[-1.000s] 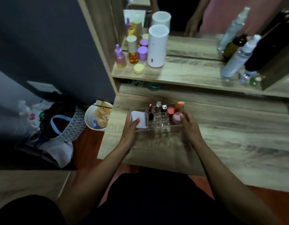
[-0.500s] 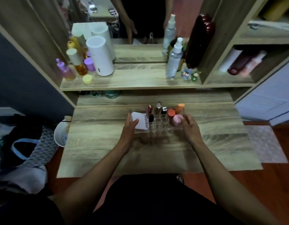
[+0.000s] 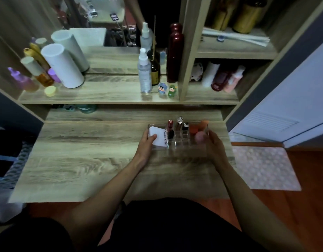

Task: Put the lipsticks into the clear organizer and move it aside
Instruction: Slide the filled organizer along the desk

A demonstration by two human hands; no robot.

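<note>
The clear organizer (image 3: 182, 142) sits toward the right rear of the wooden desk (image 3: 80, 160). Standing in its back slots are a red lipstick (image 3: 169, 124), a clear-capped lipstick (image 3: 179, 122) and a black-and-silver lipstick (image 3: 185, 126). A white box (image 3: 158, 137) fills its left compartment; orange and pink sponges (image 3: 198, 131) fill the right one. My left hand (image 3: 146, 146) grips the organizer's left end, thumb on the white box. My right hand (image 3: 214, 146) grips its right end.
A shelf (image 3: 109, 96) above the desk holds a white cylinder (image 3: 63, 66), small bottles at left, a spray bottle (image 3: 144, 71), a dark red bottle (image 3: 175, 53) and two small figurines (image 3: 167, 89). A cubby at right holds more bottles. A patterned mat (image 3: 262, 166) lies beyond the desk's right edge.
The organizer, held in both hands, has shifted right along the desk toward its right edge. My view has swung right, revealing the right cubby and mat.
</note>
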